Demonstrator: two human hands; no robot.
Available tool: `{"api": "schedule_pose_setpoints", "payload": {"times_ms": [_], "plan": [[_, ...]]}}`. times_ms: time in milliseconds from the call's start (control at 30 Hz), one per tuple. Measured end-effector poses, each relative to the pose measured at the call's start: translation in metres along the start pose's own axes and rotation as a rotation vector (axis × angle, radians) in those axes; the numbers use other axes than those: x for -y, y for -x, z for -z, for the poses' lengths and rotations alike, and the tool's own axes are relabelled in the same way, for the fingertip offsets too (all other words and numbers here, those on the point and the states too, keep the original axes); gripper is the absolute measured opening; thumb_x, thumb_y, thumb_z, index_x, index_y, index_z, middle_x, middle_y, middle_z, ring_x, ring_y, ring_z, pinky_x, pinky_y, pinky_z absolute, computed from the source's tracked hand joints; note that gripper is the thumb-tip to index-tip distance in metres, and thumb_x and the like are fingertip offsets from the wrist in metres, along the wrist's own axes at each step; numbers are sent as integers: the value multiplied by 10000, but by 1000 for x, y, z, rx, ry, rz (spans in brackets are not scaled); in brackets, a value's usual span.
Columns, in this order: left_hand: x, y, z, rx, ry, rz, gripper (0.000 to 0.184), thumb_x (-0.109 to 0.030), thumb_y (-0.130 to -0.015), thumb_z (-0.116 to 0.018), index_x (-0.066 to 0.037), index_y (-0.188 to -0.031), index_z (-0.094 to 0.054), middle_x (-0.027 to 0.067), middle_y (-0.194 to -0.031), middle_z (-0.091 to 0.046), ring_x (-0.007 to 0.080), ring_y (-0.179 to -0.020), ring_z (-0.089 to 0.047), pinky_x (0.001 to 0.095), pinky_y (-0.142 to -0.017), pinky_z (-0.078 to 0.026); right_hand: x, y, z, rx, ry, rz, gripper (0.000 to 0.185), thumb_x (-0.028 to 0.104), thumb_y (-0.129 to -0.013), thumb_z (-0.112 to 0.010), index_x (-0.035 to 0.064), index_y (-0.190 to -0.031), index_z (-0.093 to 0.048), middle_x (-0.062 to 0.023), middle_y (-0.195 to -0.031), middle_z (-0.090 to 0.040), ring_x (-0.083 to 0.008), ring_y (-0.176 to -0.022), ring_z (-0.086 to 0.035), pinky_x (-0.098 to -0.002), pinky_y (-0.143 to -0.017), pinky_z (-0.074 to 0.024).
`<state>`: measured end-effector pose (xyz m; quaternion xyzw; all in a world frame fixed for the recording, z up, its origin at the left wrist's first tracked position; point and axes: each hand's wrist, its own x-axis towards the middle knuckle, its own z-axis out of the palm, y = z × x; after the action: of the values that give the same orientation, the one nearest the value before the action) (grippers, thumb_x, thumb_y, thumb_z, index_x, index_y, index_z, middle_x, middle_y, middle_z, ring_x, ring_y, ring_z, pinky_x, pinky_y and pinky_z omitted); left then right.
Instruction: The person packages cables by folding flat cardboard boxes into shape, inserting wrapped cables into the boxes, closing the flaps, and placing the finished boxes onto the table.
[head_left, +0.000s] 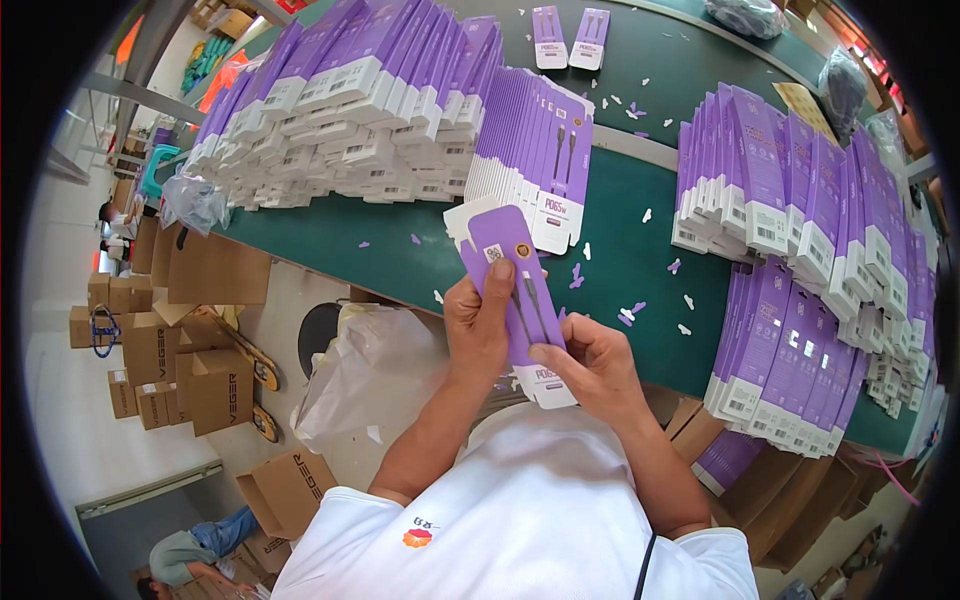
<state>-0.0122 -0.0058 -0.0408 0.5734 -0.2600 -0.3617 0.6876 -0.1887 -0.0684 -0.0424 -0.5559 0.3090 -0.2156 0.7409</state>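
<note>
Fingers of left hand (477,320): closed on the box (526,308) at its left edge, thumb on the printed face; fingertips behind hidden.
Fingers of right hand (602,372): closed on its right edge, thumb lower on the face; how far the fingers wrapped behind could not be told.
Box: directly between the hands, touching both, near side of the green table (625,205).
Long axis: far to near, far end tipped left.
Nearer hand: left to the far end, right to the near end.
Row (560,150): beyond the box.
Stacks: left (345,110) and right (765,180).
</note>
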Motion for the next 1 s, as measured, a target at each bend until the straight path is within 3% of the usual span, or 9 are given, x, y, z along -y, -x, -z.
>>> {"api": "schedule_pose_setpoints", "payload": {"times_ms": [67, 300, 400, 500, 600, 700, 800, 933, 1000], "plan": [[2, -2, -3, -30, 40, 42, 386, -374, -1163, -678, -17, -1237, -805, 113, -1105, -841, 113, -840, -758, 298, -721, -643, 0, 1, 1, -18, 85, 53, 255, 168, -1035, -853, 9, -892, -713, 61, -756, -653, -10, -693, -551, -235, -606, -431], [-14, -8, 4, 17, -203, -66, 350, -334, -1132, -742, -15, -1254, -819, 53, -1030, -829, 63, -793, -710, 248, -665, -567, 10, -9, -6, 36, -245, 12, 154, 129, -1096, -778, -22, -1083, -750, 27, -913, -740, -8, -805, -634, -229, -701, -524], [-23, -7, -7, -38, -118, -54, 283, -299, -1110, -788, -19, -1112, -833, -47, -873, -750, 0, -736, -580, 215, -616, -452, 0, -9, -9, 10, -150, 92, 148, 120, -1095, -776, -22, -1132, -759, 13, -934, -762, -14, -810, -644, -234, -716, -541], [-20, -5, 1, 19, 29, -1, 260, -274, -1096, -808, -17, -1119, -827, -36, -882, -761, 4, -742, -590, 215, -627, -465, 0, -7, -6, 8, -135, 115, 145, 105, -1086, -780, -27, -1141, -755, -7, -936, -773, -28, -818, -654, -241, -725, -555], [-23, -3, 1, 17, -177, -94, 243, -247, -1080, -826, -17, -1157, -816, -29, -903, -771, 11, -746, -609, 221, -634, -486, 4, -4, -15, 0, -89, 166, 137, 95, -1079, -781, -32, -1111, -745, -25, -901, -767, -42, -804, -661, -253, -715, -559], [-22, 2, -2, 36, -245, -93, 284, -257, -1101, -795, -10, -1240, -785, -15, -971, -780, 18, -788, -630, 224, -660, -497, 0, -1, -12, -12, -15, 199, 134, 89, -1084, -771, -34, -1111, -725, -43, -952, -775, -48, -813, -676, -260, -710, -562], [-18, -5, 0, 175, 119, 6, 401, -332, -1104, -790, 0, -1325, -748, 24, -1075, -803, 44, -870, -694, 231, -738, -560, 2, -3, -9, -11, -116, 209, 120, 81, -1097, -756, -31, -1094, -716, -39, -984, -769, -43, -818, -665, -254, -713, -556], [-31, -7, -17, 329, 490, 167, 609, -426, -1077, -804, 10, -1472, -648, 121, -1262, -789, 147, -1058, -757, 336, -923, -638, 3, -2, -5, 12, -354, 196, 104, 58, -1102, -748, -28, -1061, -705, -24, -969, -750, -36, -802, -638, -234, -725, -543], [-15, -10, 8, 517, 508, 196, 764, -478, -1035, -840, 9, -1560, -573, 173, -1375, -759, 205, -1175, -757, 407, -1027, -640, 5, -4, -5, 52, -410, 149, 107, 59, -1097, -756, -22, -1048, -706, -3, -953, -730, -24, -804, -619, -234, -717, -530]]}}
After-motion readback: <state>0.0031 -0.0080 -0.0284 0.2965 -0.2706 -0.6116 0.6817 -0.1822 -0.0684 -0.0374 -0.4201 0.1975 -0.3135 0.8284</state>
